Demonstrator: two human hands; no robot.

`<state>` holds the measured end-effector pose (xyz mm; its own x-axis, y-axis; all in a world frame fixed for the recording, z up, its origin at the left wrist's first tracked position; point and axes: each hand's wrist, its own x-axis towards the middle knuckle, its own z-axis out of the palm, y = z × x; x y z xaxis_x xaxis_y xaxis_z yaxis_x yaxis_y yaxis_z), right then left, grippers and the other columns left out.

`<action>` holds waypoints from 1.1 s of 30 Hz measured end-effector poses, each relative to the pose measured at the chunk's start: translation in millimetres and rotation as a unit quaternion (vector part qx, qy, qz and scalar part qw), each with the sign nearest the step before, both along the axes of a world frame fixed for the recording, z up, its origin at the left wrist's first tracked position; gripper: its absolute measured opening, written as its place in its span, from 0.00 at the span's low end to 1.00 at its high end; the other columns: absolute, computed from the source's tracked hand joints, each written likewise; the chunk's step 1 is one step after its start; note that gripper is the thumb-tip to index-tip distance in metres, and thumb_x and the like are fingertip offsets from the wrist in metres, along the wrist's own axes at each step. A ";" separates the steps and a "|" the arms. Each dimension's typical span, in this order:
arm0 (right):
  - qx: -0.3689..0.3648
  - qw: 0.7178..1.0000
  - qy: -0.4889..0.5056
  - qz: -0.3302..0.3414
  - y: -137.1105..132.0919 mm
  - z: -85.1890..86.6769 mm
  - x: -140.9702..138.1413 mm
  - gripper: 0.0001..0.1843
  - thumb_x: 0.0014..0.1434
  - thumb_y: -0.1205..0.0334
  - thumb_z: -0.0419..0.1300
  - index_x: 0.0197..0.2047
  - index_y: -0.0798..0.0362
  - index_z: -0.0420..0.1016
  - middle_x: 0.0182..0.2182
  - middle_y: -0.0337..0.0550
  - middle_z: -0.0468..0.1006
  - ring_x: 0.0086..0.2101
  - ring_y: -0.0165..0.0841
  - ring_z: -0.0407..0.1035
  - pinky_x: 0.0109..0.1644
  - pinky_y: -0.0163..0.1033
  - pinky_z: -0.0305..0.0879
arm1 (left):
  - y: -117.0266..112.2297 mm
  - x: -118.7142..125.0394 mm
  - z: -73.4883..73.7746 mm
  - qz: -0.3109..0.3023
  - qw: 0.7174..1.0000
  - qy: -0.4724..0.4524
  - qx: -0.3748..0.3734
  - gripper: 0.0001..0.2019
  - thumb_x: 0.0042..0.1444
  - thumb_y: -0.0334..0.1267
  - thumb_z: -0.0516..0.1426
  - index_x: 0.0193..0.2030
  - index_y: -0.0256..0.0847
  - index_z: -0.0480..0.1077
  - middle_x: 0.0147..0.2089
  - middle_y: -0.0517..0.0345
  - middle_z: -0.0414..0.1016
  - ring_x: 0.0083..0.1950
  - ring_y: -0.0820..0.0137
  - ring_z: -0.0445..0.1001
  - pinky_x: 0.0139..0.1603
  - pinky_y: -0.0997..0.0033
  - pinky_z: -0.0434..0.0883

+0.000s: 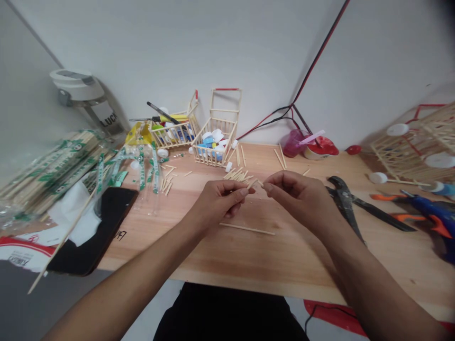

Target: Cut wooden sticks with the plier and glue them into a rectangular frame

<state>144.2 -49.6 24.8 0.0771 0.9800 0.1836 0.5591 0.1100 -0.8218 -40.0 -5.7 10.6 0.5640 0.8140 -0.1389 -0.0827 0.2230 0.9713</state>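
Above the middle of the table, my left hand (226,198) pinches a thin wooden stick (252,183) between thumb and fingers. My right hand (294,192), also closed in a pinch, has the pale end of a short wooden stick (260,183) showing at its fingertips. The two ends are close to each other; whether they touch I cannot tell. Just beyond my hands lies a pile of cut sticks (239,175). One longer stick (248,229) lies on the wood nearer to me, below my hands.
Two small stick-built carts (214,154) (174,135) stand at the back with colourful bits inside. Pliers (346,201) and a blue glue gun (426,208) lie right. Wrapped chopsticks (60,170), a phone (119,208) and a lidded jar (92,102) are left.
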 end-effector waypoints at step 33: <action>-0.013 1.000 -0.003 0.004 0.3 -4.3 0.4 0.07 0.56 0.58 0.59 0.32 0.51 0.74 0.26 0.38 0.75 0.26 0.29 0.64 0.28 0.34 0.59 | 1.1 -0.8 0.0 -0.006 1.000 0.017 0.012 0.13 0.53 0.39 0.60 0.40 0.30 0.76 0.17 0.68 0.58 0.17 0.83 0.54 0.19 0.80 0.51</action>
<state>144.6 -49.4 20.5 0.0681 0.9849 0.1593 0.5631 0.0939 -0.8210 -40.8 -4.6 10.6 0.5687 0.8108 -0.1387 -0.0474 0.2006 0.9785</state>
